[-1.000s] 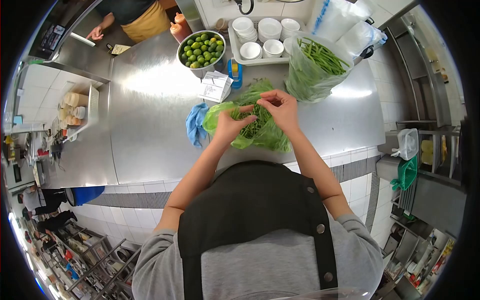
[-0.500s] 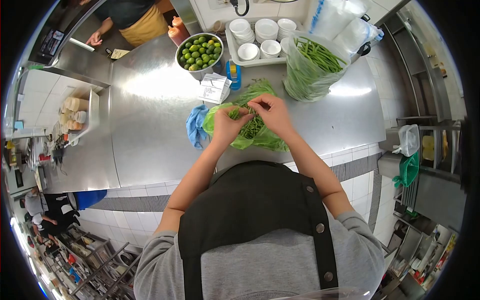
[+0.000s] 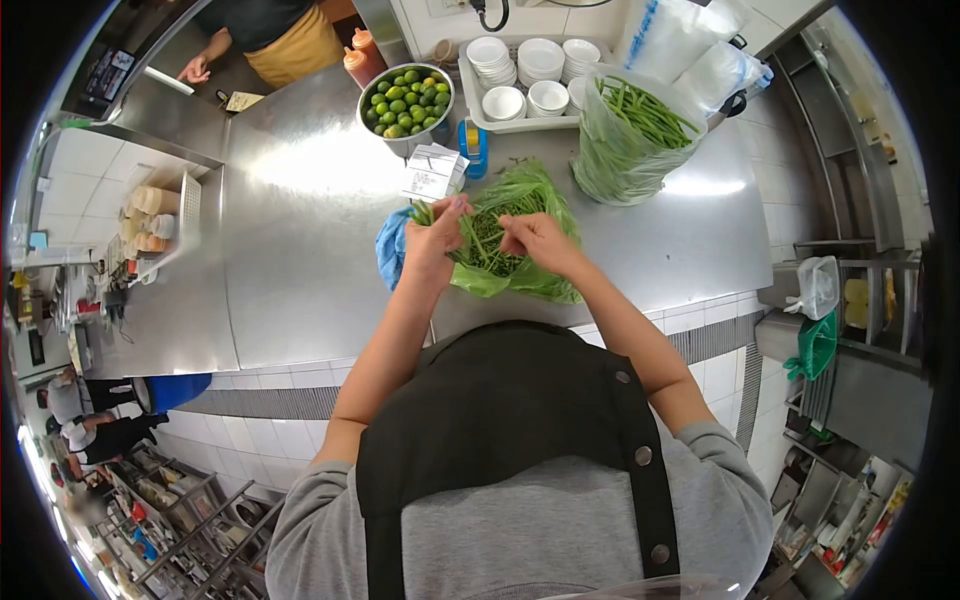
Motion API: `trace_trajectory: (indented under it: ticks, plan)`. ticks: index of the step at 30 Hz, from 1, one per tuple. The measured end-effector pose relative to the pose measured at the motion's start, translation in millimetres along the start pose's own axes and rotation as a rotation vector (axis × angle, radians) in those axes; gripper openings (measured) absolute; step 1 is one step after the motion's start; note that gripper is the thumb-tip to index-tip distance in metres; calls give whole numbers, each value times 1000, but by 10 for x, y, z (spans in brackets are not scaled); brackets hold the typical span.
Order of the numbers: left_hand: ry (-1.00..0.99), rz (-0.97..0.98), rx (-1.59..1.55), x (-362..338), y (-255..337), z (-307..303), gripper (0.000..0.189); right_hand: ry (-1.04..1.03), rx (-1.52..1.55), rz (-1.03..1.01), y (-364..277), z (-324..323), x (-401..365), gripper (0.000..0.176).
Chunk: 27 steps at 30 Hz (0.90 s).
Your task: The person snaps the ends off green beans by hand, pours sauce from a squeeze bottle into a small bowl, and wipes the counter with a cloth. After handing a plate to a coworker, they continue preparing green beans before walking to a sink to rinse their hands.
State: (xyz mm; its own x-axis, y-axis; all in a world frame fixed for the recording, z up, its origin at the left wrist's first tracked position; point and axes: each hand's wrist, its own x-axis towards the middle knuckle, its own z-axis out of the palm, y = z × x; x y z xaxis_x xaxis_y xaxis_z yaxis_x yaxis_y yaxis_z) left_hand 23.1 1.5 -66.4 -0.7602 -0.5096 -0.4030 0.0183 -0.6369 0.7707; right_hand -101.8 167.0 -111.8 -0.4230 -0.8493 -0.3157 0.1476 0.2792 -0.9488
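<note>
Pale green beans (image 3: 421, 213) stick out of my left hand (image 3: 437, 238), which is closed round them above the left edge of a green plastic bag. My right hand (image 3: 532, 240) has its fingers pressed together over the open bag (image 3: 549, 190); whatever it may pinch is too small to make out. Inside the bag lie many short green bean pieces (image 3: 490, 232). A blue cloth (image 3: 391, 250) touches the bag's left side. Upright at the back right stands a clear bag of long green beans (image 3: 637, 130).
On the steel counter (image 3: 300, 220) stand a pot of limes (image 3: 406, 104), a tray (image 3: 510, 126) of white bowls, a blue tape dispenser (image 3: 473, 150), printed slips (image 3: 434, 172) and orange-red bottles (image 3: 359, 68). Another person (image 3: 290, 40) is behind at the upper left.
My hands have moved apart: the left went up and to the left with the beans, and the right moved slightly down. More of the bag's contents shows between them.
</note>
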Motion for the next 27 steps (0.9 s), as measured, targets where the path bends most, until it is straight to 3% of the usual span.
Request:
trace_trajectory:
  ticks: [3, 6, 9, 12, 15, 18, 21, 24, 27]
  plan:
    - [38, 53, 1, 2, 67, 24, 19, -54, 153, -111, -233, 281, -170, 30]
    - [70, 62, 6, 40, 53, -21, 22, 22, 83, -142, -187, 416, -151, 23]
    - [128, 67, -30, 71, 20, -52, 22, 190, -93, -354, -328, 467, -205, 16]
    - [161, 12, -101, 88, -48, -134, 20, 229, -56, -514, -542, 521, -270, 12]
    - [185, -57, -214, 150, -129, -235, 12, 150, -354, -441, -449, 404, -215, 7]
    - [206, -135, -296, 74, -131, -190, 14, 197, -542, -243, 152, 180, -10, 14]
    - [153, -198, -249, 1, -156, -147, 30, 510, -647, -290, 330, -32, 116, 19]
    - [96, -241, -136, -36, -303, -104, 37, 626, -706, -238, 459, -248, 321, 18]
    - [93, -280, -27, -118, -328, 40, 35, 555, -541, -66, 350, -295, 435, 18]
